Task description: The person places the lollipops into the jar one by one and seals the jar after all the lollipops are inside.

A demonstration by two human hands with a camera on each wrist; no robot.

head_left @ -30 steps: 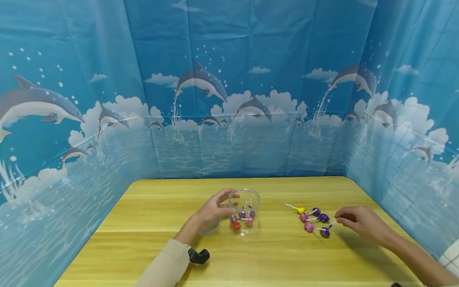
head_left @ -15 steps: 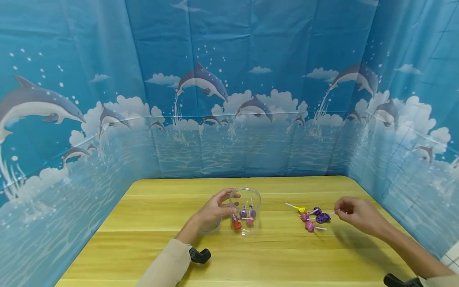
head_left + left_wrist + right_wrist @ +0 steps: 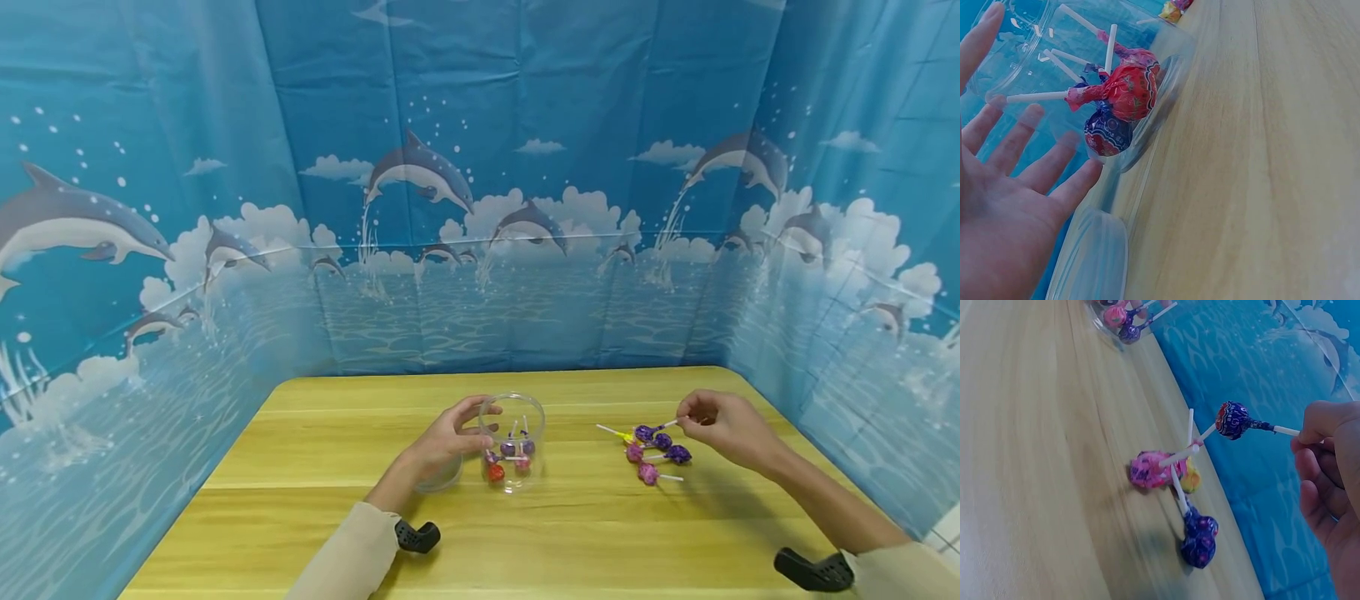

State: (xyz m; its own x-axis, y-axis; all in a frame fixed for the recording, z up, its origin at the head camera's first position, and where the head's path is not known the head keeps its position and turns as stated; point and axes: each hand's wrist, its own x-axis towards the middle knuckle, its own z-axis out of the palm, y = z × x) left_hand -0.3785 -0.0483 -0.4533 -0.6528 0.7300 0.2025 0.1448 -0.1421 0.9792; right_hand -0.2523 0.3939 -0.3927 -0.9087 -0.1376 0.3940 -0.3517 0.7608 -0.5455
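A clear plastic jar (image 3: 512, 479) stands on the table with several wrapped lollipops inside, a red one (image 3: 1132, 94) among them. My left hand (image 3: 448, 437) touches its left side, the fingers nearly straight and spread and the palm apart from the wall. At the right, my right hand (image 3: 731, 427) pinches the white stick of a purple lollipop (image 3: 1232, 420) between thumb and forefinger, its head above the table. Below it lie two more purple lollipops, one of them (image 3: 678, 454) nearer me, two pink lollipops (image 3: 648, 474) and a yellow lollipop (image 3: 624, 437), partly covered.
A clear round lid (image 3: 1094, 256) lies on the table just left of the jar, partly under my left hand. The wooden table (image 3: 337, 517) ends at a blue dolphin-print curtain (image 3: 465, 317) at the back and sides.
My right hand has lifted the purple lollipop off the near end of the group and carried it away from me and slightly left. My left hand and the jar stay put.
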